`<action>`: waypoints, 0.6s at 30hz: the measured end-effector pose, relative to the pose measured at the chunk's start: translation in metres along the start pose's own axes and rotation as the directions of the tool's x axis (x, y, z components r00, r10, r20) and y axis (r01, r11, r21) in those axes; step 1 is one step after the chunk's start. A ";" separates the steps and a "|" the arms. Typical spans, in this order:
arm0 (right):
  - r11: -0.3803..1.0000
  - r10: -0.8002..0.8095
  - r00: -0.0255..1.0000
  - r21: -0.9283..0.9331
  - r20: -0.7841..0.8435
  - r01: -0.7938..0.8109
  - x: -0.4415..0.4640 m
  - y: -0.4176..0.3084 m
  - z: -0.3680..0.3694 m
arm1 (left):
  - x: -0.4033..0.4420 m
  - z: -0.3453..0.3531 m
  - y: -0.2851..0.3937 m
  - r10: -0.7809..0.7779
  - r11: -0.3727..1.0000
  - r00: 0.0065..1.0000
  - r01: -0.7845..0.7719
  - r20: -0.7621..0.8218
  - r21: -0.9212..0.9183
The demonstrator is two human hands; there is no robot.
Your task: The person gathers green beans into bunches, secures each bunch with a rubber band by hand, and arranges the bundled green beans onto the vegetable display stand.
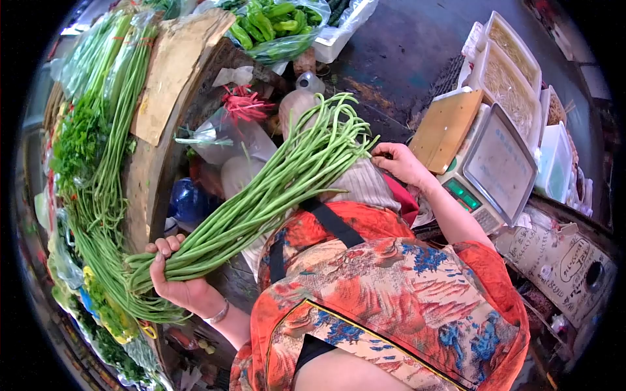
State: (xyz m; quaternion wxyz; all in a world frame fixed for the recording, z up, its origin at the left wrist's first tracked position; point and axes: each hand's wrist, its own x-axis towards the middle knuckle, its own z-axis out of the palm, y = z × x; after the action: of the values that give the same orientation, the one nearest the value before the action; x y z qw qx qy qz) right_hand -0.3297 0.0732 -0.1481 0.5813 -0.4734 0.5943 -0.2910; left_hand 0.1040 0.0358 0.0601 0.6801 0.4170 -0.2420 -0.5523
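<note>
A long bundle of green yardlong beans [261,192] lies slantwise across my lap, in front of my apron. Near its lower left end, my left hand [186,283] is wrapped round the beans, thumb on the near side. The far ends of the beans loop and spread above my knees. Close beside those looped ends is my right hand [399,164], its fingers curled in and the fingertips near the beans. Whether a bean end sits between those fingertips is hard to make out.
Greens and more long beans [98,221] line the left stall edge beside a cardboard sheet [173,72]. Red ties [244,104] hang near my knees. A bag of green peppers [274,26] stands ahead. On the right are a scale [499,159], a wooden board [447,127] and white tubs [505,78].
</note>
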 end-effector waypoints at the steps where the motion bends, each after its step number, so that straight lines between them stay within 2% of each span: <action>1: 1.000 0.013 1.000 -0.027 -0.020 -0.014 -0.001 -0.003 0.001 | 0.000 0.000 0.000 0.005 1.000 1.000 -0.005 -0.007 0.000; 2: 0.999 0.011 1.000 -0.031 -0.007 -0.011 -0.002 -0.005 0.002 | 0.000 0.001 -0.001 -0.001 1.000 1.000 0.001 -0.014 0.005; 4: 0.979 -0.058 0.998 -0.200 -0.038 0.049 -0.002 -0.008 0.003 | -0.001 -0.001 -0.001 0.003 1.000 1.000 -0.002 -0.021 0.001; 8: 0.972 -0.053 0.998 -0.230 -0.037 0.043 -0.008 -0.020 0.007 | -0.001 0.000 -0.002 0.016 1.000 1.000 -0.016 -0.006 -0.026; 10: 0.946 -0.059 0.994 -0.324 -0.089 0.027 -0.010 -0.017 0.007 | -0.002 0.003 -0.003 0.019 0.999 0.999 -0.020 -0.029 -0.047; 18: 0.935 -0.126 0.976 -0.350 -0.177 0.057 -0.009 -0.005 0.015 | -0.003 0.002 -0.005 0.032 0.998 0.998 -0.036 -0.063 -0.057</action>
State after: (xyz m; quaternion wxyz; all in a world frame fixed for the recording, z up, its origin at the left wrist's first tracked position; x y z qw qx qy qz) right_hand -0.3153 0.0825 -0.1422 0.4141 -0.5635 0.6676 -0.2554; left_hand 0.0985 0.0381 0.0576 0.7083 0.4099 -0.2117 -0.5343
